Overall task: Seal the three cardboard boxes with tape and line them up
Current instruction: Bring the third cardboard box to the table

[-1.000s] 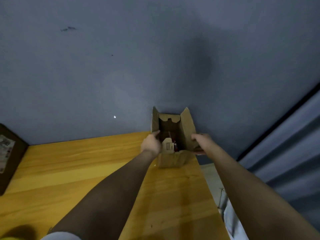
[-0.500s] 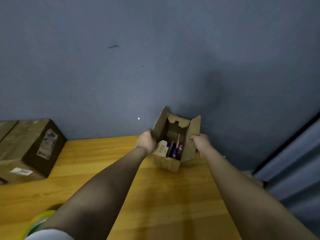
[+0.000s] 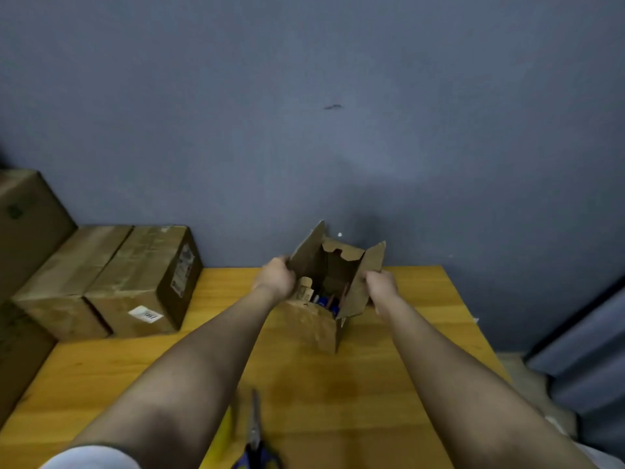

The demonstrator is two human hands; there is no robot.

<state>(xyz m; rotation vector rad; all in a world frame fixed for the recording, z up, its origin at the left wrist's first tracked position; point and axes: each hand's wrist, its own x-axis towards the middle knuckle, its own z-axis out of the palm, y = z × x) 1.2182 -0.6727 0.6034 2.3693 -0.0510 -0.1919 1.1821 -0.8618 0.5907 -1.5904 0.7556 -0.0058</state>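
Inspector: Head view shows the left hand gripping the left wall of a small open cardboard box, fingers curled over its upper edge just below the raised left flap. The right hand grips the opposite side at the base of the right flap.

Clerk: Why a hold from both sides?

Inspector: In my judgement, to steady the carton and bring it square on the wooden table before the flaps are folded down. It sits near the far edge, close to the grey-blue wall, turned one corner toward the person.

Clerk: Contents?

Inspector: Small items, blue and red, are visible inside; too blurred to identify. All flaps stand open, so sealing has not begun on this one.

Clerk: And the other boxes?

Inspector: Two closed cartons lie side by side, touching, at the table's left, well apart from the open one. A larger box stands beyond them. Whether they are taped I cannot tell.

Clerk: Tools?

Inspector: Scissors lie at the near edge between the forearms, presumably kept within reach for cutting tape. No tape roll can be made out.
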